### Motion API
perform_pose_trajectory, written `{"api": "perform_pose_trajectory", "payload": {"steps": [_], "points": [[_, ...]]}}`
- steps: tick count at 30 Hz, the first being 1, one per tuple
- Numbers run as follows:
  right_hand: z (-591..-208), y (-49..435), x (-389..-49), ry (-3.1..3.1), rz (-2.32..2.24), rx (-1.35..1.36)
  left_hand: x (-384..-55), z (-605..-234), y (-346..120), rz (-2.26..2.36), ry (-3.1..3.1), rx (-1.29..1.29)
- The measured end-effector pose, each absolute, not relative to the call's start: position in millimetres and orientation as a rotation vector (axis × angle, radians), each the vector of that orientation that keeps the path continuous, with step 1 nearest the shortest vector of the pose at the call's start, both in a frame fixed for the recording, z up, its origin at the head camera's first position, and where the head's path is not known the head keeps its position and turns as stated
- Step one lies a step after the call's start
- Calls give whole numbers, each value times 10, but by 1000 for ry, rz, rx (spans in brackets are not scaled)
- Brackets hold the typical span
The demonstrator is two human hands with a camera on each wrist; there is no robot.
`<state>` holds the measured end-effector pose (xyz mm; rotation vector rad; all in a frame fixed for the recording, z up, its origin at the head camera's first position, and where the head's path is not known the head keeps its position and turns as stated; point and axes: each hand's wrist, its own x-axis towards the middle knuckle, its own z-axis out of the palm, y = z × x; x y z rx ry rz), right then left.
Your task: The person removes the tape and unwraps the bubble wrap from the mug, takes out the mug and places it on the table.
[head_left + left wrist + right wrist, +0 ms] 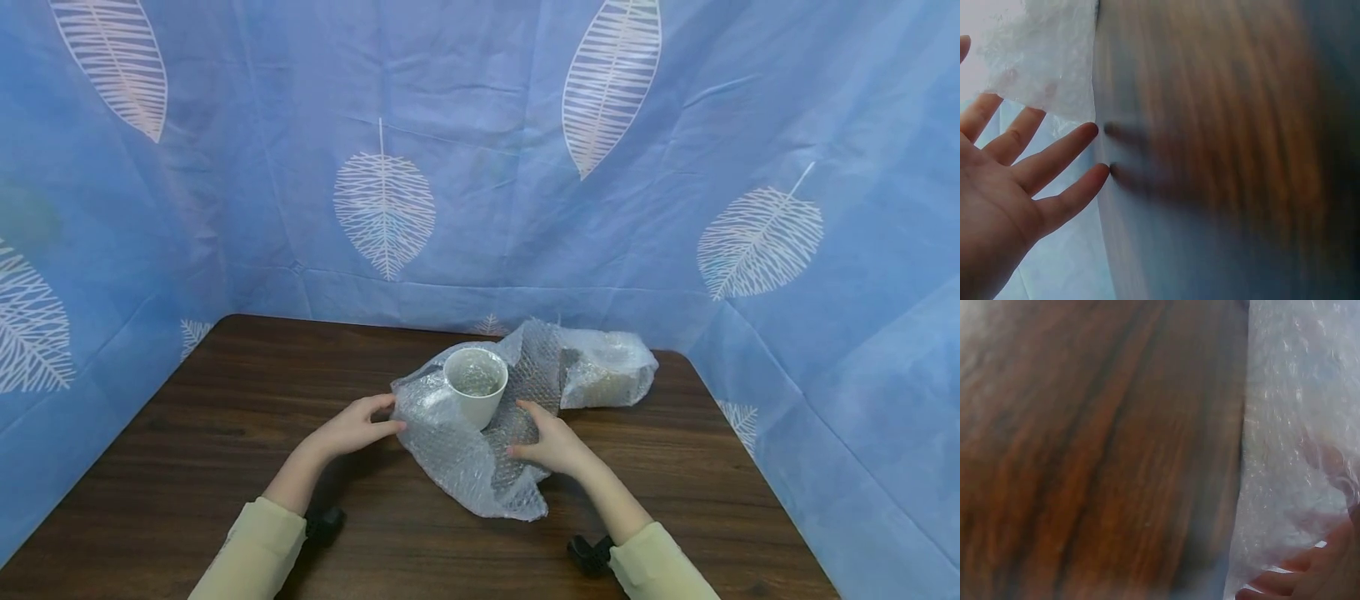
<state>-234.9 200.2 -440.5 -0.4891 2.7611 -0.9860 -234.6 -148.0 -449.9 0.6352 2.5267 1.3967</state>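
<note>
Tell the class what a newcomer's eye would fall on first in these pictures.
A white ceramic cup stands open-mouthed on a crumpled sheet of clear bubble wrap at the middle of the dark brown wooden table. The left hand touches the sheet's left edge; the right hand presses its right side. Behind hangs a blue leaf-printed cloth backdrop.

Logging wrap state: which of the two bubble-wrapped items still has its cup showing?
The near bundle between both hands: its white cup stands open-topped and exposed. The far bundle is fully covered.
</note>
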Motion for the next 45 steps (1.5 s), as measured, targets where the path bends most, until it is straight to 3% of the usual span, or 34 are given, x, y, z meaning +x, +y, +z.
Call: {"api": "perform_pose_trajectory", "payload": {"steps": [25, 45], "points": [[-4529, 1962, -2543, 2685, -675, -587, -2384, -4430, -1462, 1373, 2498, 409], [-4535, 2026, -2820, 2597, -665, -613, -2494, -4428, -1536, 956, 2619, 662]]}}
